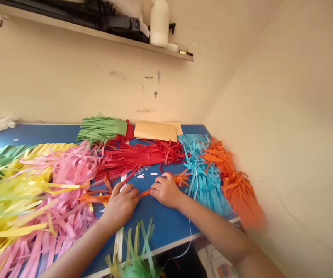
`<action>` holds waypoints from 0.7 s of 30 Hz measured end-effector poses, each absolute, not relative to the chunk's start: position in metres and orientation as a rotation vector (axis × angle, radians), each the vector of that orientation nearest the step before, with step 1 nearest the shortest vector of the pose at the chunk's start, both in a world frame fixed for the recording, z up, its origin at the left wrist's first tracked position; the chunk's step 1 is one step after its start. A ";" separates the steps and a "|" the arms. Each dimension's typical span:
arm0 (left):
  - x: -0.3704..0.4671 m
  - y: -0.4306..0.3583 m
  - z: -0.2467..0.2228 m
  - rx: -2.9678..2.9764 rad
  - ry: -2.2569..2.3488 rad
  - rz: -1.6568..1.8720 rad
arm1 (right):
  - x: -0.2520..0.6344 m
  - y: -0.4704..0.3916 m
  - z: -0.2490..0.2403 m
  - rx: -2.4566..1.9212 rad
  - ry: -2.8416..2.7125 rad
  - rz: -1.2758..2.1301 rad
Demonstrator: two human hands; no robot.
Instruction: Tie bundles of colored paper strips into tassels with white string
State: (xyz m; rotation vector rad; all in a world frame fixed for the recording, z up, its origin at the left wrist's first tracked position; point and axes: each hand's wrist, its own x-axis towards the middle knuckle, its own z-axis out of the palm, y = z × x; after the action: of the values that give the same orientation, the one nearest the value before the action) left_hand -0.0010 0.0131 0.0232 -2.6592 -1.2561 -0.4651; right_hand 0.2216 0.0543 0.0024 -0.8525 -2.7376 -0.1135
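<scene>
Two hands meet on one orange paper strip (145, 192) lying on the blue table (166, 224): the left hand (122, 204) and right hand (165, 190) pinch its ends, seemingly folding or joining it; next calls for aligned edges. Pink fringe (68, 170) and blue fringe (204, 173) flank them.

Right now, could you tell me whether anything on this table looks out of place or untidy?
Yes. The orange fringed paper hangs off the blue table's right edge, and green strips droop over the near edge. Both hands pinch one orange strip amid tangled red strips.
</scene>
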 end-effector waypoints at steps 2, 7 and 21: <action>0.004 0.015 0.022 -2.639 -1.268 -0.494 | 0.218 0.059 0.000 -0.825 -2.766 -0.162; 0.009 0.020 0.016 -2.558 -1.259 -0.637 | 0.211 0.062 0.003 -1.005 -2.692 -0.080; -0.033 0.006 -0.018 -2.719 -1.232 -0.887 | 0.255 0.053 -0.011 -1.221 -2.479 0.352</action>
State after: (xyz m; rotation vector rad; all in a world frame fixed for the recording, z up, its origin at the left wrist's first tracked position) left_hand -0.0328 0.0060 -0.0183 -2.7193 -1.2318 -0.8871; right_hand 0.2546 0.0527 -0.0107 -1.2212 -2.4787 0.3525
